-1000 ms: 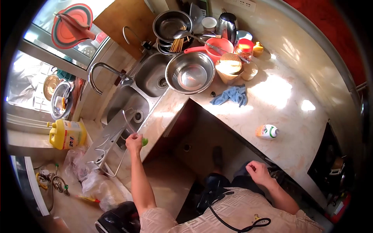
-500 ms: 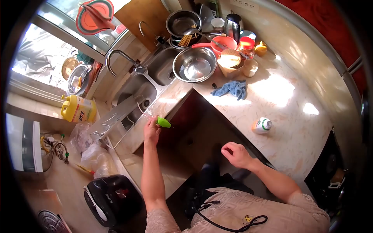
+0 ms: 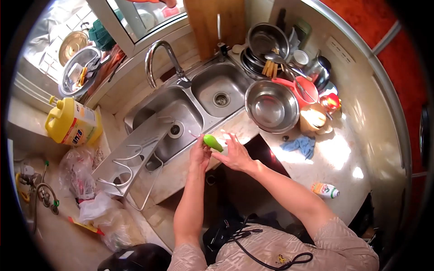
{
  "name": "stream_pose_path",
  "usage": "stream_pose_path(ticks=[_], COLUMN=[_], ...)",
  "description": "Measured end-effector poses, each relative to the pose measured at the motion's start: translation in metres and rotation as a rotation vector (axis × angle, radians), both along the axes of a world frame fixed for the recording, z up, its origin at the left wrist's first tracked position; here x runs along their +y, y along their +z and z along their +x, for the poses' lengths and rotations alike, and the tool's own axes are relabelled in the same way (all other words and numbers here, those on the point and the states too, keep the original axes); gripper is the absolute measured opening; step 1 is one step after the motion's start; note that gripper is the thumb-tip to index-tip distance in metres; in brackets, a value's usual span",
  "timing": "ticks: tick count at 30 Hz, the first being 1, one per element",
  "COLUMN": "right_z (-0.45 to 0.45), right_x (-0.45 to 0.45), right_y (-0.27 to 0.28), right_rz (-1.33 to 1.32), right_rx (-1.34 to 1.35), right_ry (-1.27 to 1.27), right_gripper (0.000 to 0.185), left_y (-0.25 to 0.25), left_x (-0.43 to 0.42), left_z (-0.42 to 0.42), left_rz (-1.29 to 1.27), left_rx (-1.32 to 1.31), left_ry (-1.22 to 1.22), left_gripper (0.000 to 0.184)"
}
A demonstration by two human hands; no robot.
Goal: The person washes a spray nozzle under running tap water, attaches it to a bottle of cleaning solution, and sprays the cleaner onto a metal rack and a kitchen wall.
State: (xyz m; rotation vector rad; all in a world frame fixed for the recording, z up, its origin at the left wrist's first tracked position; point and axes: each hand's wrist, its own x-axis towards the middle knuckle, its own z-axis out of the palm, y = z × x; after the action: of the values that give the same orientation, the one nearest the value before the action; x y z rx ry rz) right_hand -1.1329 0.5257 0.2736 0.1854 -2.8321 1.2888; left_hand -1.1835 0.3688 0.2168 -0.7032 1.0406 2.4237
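Right hand point(image 3: 238, 156) now joins, fingers spread beside the bright-green tapered object point(image 3: 213, 143) the left hand point(image 3: 199, 156) pinches, material and contact unclear, putting both hands at it.

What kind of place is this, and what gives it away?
Most likely a kitchen, probably a home one: there's a two-basin steel sink under a curved faucet, a steel bowl on the counter beside it, and a red-handled strainer or pan among other cookware.
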Motion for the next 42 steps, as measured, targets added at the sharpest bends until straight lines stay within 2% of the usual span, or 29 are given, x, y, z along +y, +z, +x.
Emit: stream_pose_path(ticks=[2,3,4,6,7,8,10,11,15,16,18,19,20,22,23,26,27,29,30,32,34,37,38,40,42], right_z=[-0.047,-0.066,-0.084,-0.098,-0.111,-0.123,-0.136,-0.142,-0.158,-0.162,-0.166,-0.168,-0.166,-0.17,-0.169,-0.164,-0.165,-0.165,-0.162,-0.158,-0.148,-0.135,-0.131,-0.131,-0.139], right_x=[-0.02,-0.025,-0.032,-0.048,-0.052,-0.051,-0.048,-0.049,-0.075,-0.074,-0.067,-0.063,-0.063,-0.077,-0.079,-0.061,-0.064,-0.072,-0.068,-0.058,-0.052,-0.05,-0.05,-0.05,-0.048], right_y=[-0.018,-0.005,-0.002,0.016,0.0,-0.021,-0.049,-0.051,-0.016,-0.028,-0.049,-0.052,-0.055,-0.035,-0.034,-0.066,-0.054,-0.017,-0.019,-0.024,-0.026,-0.027,-0.028,-0.025,-0.013], right_rz=[-0.068,-0.013,0.084,-0.093,-0.199,-0.181,0.25,0.243,0.144,0.154,0.392,0.366,0.368,0.202,0.187,0.352,0.349,-0.025,-0.033,-0.336,-0.415,-0.571,-0.644,-0.662,-0.603], right_rx=[-0.12,-0.276,-0.257,-0.339,-0.372,-0.382,-0.407,-0.421,-0.409,-0.409,-0.383,-0.538,-0.541,-0.375,-0.397,-0.42,-0.418,-0.615,-0.614,-0.718,-0.697,-0.655,-0.639,-0.641,-0.732], right_ry=[0.087,0.177,0.258,-0.052,-0.094,-0.078,-0.083,-0.147,-0.074,-0.062,-0.024,-0.011,-0.011,-0.054,-0.075,-0.042,-0.048,-0.128,-0.141,-0.279,-0.309,-0.364,-0.394,-0.406,-0.359], right_gripper=[0.062,0.053,0.046,0.038,0.04,0.04,0.045,0.051,0.047,0.047,0.046,0.045,0.045,0.044,0.044,0.044,0.044,0.039,0.039,0.028,0.027,0.026,0.026,0.027,0.027], left_y=[-0.004,-0.006,-0.006,-0.006,-0.009,-0.012,-0.017,-0.016,-0.009,-0.011,-0.014,-0.014,-0.015,-0.018,-0.018,-0.022,-0.022,-0.025,-0.027,-0.031,-0.034,-0.038,-0.037,-0.024,-0.019], left_x=[0.003,-0.001,-0.008,-0.02,-0.022,-0.023,-0.018,-0.014,-0.005,-0.006,-0.005,-0.006,-0.009,-0.015,-0.016,-0.017,-0.018,-0.019,-0.024,-0.034,-0.048,-0.066,-0.062,-0.042,-0.005], left_z=[-0.014,-0.016,-0.017,-0.01,-0.001,0.005,0.023,0.029,0.042,0.04,0.04,0.042,0.04,0.028,0.029,0.031,0.031,0.03,0.028,0.023,0.016,0.005,0.007,0.014,0.036], left_rz=[0.032,0.013,0.025,-0.091,-0.066,-0.051,-0.267,-0.276,-0.274,-0.267,-0.291,-0.284,-0.28,-0.273,-0.305,-0.349,-0.386,-0.424,-0.427,-0.431,-0.581,-0.666,-0.667,-0.863,-0.816], left_rx=[-0.01,-0.106,-0.127,-0.215,-0.193,-0.203,-0.098,-0.103,-0.073,-0.075,-0.079,-0.089,-0.077,-0.063,-0.08,-0.1,-0.064,-0.031,-0.048,-0.058,0.001,0.071,0.075,0.242,0.386], left_ry=[-0.072,0.018,0.036,0.114,0.143,0.161,-0.107,-0.119,-0.177,-0.164,-0.207,-0.207,-0.216,-0.195,-0.194,-0.215,-0.197,-0.177,-0.111,-0.062,0.046,0.111,0.097,-0.064,-0.35], left_gripper=[0.034,0.042,0.042,0.047,0.041,0.041,0.032,0.027,0.027,0.027,0.026,0.026,0.027,0.027,0.027,0.025,0.024,0.022,0.021,0.019,0.021,0.019,0.019,0.02,0.021])
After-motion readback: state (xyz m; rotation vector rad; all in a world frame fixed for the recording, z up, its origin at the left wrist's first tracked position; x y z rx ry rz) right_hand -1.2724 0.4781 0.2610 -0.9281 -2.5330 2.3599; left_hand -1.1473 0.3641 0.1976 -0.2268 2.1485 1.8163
